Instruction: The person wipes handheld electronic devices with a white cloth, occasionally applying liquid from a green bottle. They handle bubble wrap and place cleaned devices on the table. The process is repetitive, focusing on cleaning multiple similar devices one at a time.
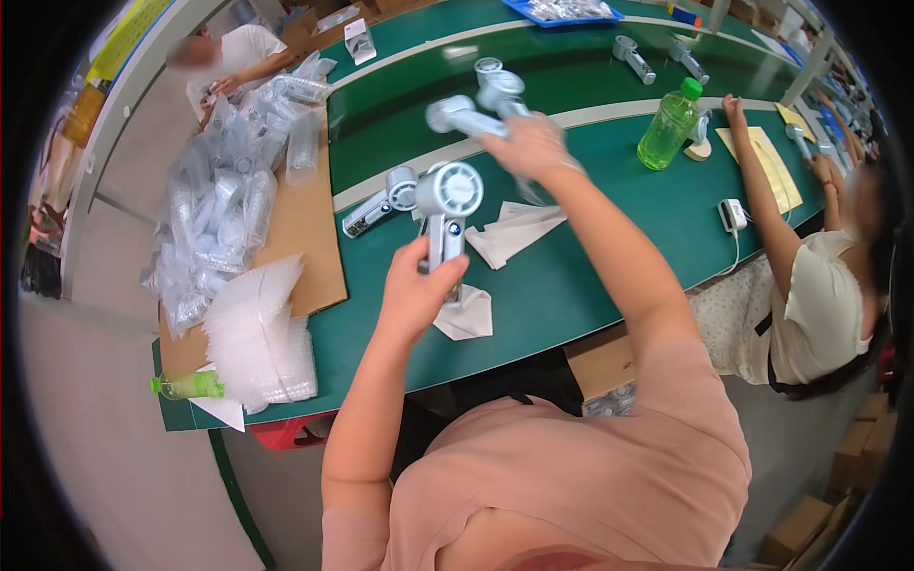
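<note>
Here's the left hand (417,285), wrapped firmly round the handle of a silver fan (450,195), held upright above the green counter (590,257). Over on the far side, the right hand (535,147) is a blur, fingers right at two pale fans (466,116); whether it grips them, I can't tell! Another fan (367,215) lies just left of the held one, white cloths (514,233) near it, and a green bottle (669,130) stands off to the right.
</note>
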Motion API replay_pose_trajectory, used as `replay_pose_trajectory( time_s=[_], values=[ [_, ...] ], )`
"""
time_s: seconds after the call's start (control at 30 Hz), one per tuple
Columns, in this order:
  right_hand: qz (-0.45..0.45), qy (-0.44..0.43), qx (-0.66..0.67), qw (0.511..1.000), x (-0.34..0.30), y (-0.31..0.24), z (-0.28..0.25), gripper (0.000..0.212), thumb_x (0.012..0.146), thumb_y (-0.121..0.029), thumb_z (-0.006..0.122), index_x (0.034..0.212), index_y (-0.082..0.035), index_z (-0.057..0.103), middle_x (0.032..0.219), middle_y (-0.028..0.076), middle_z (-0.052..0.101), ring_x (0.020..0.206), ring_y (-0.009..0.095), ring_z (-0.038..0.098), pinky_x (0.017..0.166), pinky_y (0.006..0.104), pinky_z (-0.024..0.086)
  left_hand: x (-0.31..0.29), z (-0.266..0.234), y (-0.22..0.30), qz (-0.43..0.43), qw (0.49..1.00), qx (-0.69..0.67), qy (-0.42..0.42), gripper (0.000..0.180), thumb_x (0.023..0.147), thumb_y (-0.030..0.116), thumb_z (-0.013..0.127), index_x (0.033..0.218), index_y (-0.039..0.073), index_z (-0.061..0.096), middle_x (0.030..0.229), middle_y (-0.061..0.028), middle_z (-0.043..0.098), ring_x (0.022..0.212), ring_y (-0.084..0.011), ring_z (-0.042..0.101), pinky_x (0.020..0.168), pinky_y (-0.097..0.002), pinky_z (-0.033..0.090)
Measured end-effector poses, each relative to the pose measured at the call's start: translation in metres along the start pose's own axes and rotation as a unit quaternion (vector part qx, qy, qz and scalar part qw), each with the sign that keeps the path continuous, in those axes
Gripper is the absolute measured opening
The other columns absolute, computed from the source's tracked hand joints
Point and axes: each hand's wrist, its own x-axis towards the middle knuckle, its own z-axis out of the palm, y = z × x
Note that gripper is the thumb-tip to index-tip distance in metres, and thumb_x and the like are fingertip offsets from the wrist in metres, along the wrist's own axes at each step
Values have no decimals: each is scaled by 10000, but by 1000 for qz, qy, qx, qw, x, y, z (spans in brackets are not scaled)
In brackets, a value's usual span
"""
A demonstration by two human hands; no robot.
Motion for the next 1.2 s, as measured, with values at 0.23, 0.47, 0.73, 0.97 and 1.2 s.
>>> replay_pose_trajectory(
  time_s=[0.23,0.47,0.73,0.97,1.2],
  values=[
    [138,71,-47,987,-115,81,-57,560,856,-513,707,1044,14,719,1126,289,622,1026,428,632,909,500,516,87,80,6,12,952,283,114,582,730,510,747,1109,68,722,1127,-239,595,1120,-380,546,956,-483,452],
    [53,73,-65,994,-132,80,-79,541,830,-422,762,1196,-38,659,1309,311,526,1093,461,602,978,518,488,100,103,-17,5,906,404,128,618,739,523,726,1186,96,711,1193,-251,557,1161,-412,515,1001,-531,399],
    [-58,-6,-76,995,13,0,-51,573,956,-490,569,1397,-124,571,1406,327,521,1316,484,495,1079,528,425,-10,65,-19,141,938,288,134,591,821,374,775,1320,102,611,1493,-331,382,1367,-485,394,1101,-567,305],
    [-14,-174,-85,981,125,3,54,642,994,-572,414,1101,-33,747,1157,249,695,1119,417,651,1015,504,478,-126,-25,-56,34,935,255,245,459,812,231,779,1206,33,652,1389,-278,521,1276,-447,513,1060,-499,406],
    [-8,-8,145,989,76,-4,-1,375,976,-332,575,1165,-47,728,996,163,737,916,261,703,829,355,519,-192,-130,-87,65,831,295,468,380,802,26,727,1160,-17,605,1225,-200,611,1160,-368,576,1035,-438,435]
  ],
)
